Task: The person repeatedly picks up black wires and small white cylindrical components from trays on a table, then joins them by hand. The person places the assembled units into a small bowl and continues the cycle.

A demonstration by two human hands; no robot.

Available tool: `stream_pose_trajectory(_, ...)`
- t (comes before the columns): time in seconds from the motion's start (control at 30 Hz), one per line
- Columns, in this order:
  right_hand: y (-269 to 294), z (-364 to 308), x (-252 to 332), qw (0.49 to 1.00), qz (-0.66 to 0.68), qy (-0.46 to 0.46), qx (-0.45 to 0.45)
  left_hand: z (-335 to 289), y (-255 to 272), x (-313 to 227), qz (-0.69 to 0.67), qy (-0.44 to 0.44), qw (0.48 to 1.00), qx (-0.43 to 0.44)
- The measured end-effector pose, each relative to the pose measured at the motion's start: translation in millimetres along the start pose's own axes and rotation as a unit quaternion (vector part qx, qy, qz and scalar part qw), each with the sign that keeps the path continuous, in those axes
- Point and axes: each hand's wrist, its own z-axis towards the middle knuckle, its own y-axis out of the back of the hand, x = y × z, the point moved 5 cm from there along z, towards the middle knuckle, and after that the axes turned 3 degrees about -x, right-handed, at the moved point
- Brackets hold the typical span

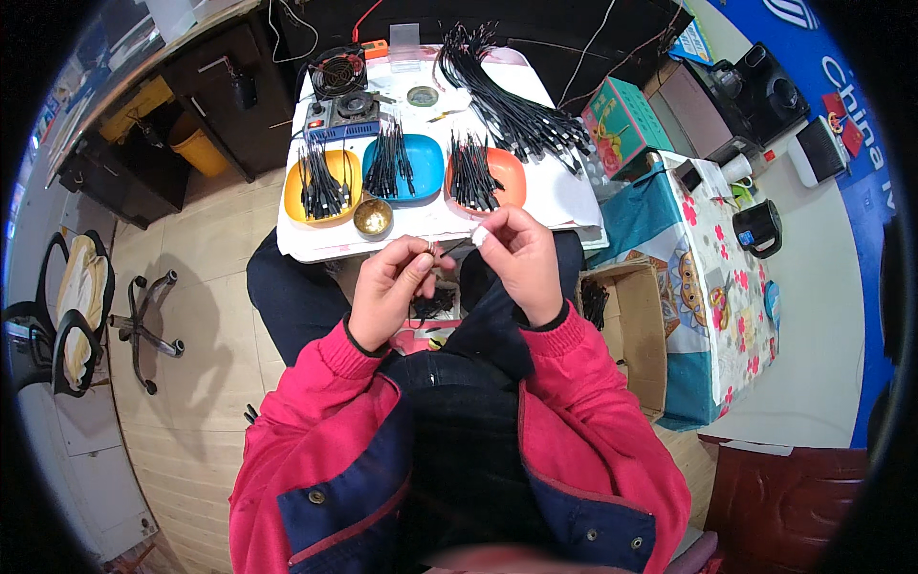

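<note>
White piece (479,234) sits pinched in right hand (526,263), left hand's (390,280) hold unclear, bowl (374,232) beyond.

Pink-red cloth sleeves (607,407); ribbed pink-red cuff (346,355) just behind left hand (385,287). Farther back: dark blue cloth flap (349,521), round metal snap (316,496). Left of hand: dark pants (292,297).

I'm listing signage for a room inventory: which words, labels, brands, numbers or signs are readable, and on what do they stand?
Blue wall panel: large white lettering, readable in part, and a white emblem; I won't copy the wording.
Green-and-pink box: any print is too small to read.
Blue-fronted bench unit: any markings are too small to read.
</note>
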Motion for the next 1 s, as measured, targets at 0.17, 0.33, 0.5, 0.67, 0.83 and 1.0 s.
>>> stream_pose_trajectory(0.17, -2.7, -19.9, 16.7, 0.978, -0.191, 0.085, -0.016, -0.5, -17.1, -8.7, 0.244, -0.166, 0.953, -0.063)
stream_pose_trajectory(0.33, 7.3, -19.6, 2.7, 0.997, -0.044, -0.029, 0.063, -1.0, -13.3, 22.6, -0.019, 0.092, 0.995, -0.020)
stream_pose_trajectory(0.5, 17.0, -22.9, 0.5, 0.994, -0.072, 0.050, 0.067, -3.8, -19.3, 32.8, -0.149, 0.177, 0.972, 0.041)
stream_pose_trajectory(0.67, 13.5, -25.0, -4.1, 0.994, -0.095, 0.049, 0.002, -3.8, -22.5, 23.3, -0.035, 0.085, 0.996, 0.018)
stream_pose_trajectory(0.83, 8.4, -33.2, -14.0, 0.999, -0.040, -0.017, -0.032, -9.6, -25.2, 10.0, 0.197, -0.071, 0.977, -0.034)
stream_pose_trajectory(1.0, 8.1, -33.1, -14.9, 0.997, 0.033, -0.046, 0.055, -4.1, -21.0, 33.0, -0.147, 0.117, 0.982, -0.005)
